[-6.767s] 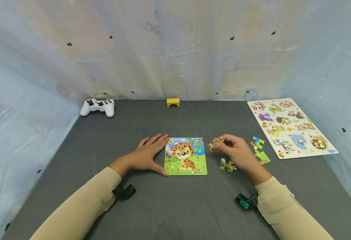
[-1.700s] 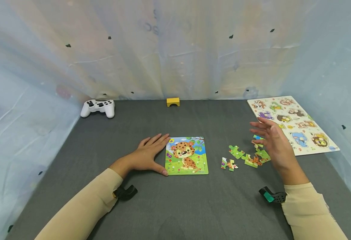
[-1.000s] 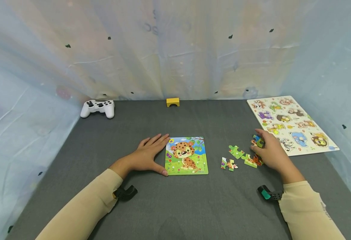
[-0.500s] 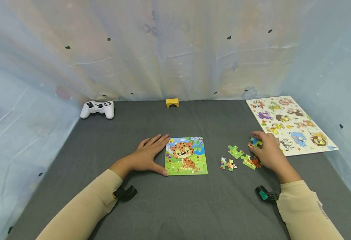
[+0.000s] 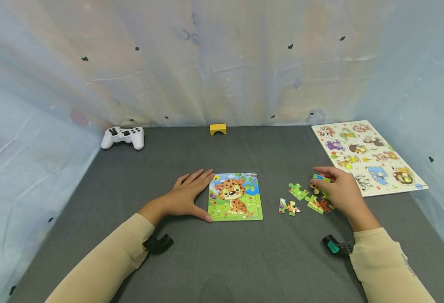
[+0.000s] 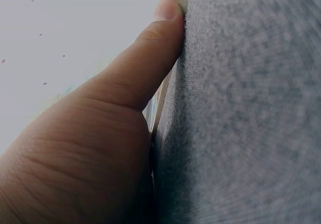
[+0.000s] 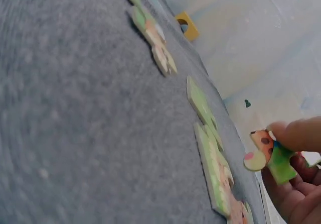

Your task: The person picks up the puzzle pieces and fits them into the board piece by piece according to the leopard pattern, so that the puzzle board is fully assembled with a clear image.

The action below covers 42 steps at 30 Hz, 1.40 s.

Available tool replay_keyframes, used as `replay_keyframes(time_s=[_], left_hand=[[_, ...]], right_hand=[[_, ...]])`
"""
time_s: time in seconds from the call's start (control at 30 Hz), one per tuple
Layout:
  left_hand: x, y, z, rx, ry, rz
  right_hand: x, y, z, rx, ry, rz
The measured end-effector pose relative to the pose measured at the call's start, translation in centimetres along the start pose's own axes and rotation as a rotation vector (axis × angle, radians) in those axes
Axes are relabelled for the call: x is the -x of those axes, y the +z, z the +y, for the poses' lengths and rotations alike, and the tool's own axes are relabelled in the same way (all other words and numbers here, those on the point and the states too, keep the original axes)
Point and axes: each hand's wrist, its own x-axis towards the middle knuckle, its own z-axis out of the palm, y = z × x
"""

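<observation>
My left hand (image 5: 185, 195) lies spread on the table, its fingers and thumb straight and touching the left edge of a square leopard picture board (image 5: 235, 198). In the left wrist view its thumb (image 6: 145, 53) runs along the board's edge. My right hand (image 5: 341, 189) pinches a jigsaw piece (image 7: 281, 166) with blue, green and spotted orange print between thumb and fingers, held above the table. Just below and left of it lie a green jigsaw piece (image 5: 298, 192), an orange-and-green piece (image 5: 316, 204) and a piece with part of a face (image 5: 290, 208). The hand partly hides the pieces under it.
At the right stands a large animal puzzle board (image 5: 370, 160), close behind the right hand. A yellow arch block (image 5: 218, 129) sits at the back edge, and a white game controller (image 5: 123, 137) at the back left. A patterned curtain (image 5: 222, 63) hangs behind the grey table (image 5: 222, 261).
The right hand set down earlier pieces beside the others, rose with fingers spread, then took the blue-green jigsaw piece and lifted it slightly leftward. The left hand stayed at the board.
</observation>
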Motion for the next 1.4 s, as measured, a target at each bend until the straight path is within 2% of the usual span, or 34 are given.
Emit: replay_keyframes(time_s=[0.1,0.33,0.47,0.6,0.77,1.07,1.4], left_hand=[[0.0,0.0,0.1,0.0,0.0,-0.002],[-0.1,0.0,0.0,-0.013,-0.014,-0.013],[-0.1,0.0,-0.1,-0.012,-0.016,-0.017],[-0.2,0.0,-0.1,-0.008,-0.01,-0.013],[-0.2,0.0,0.1,-0.009,-0.006,-0.01],[-0.3,0.1,-0.1,-0.013,-0.019,-0.022],[-0.2,0.0,-0.1,0.001,-0.024,-0.031]], right_hand=[[0.1,0.0,-0.2,-0.043,0.013,-0.002],[0.1,0.1,-0.4,-0.104,-0.033,0.028],[0.1,0.3,-1.1,-0.229,-0.046,-0.013],[-0.1,1.1,-1.9,-0.329,-0.099,-0.072],[-0.2,2.0,-2.7,-0.405,-0.148,-0.116],[-0.5,4.4,-3.7,-0.28,-0.211,-0.15],[-0.8,6.7,-4.8,-0.372,-0.186,-0.257]])
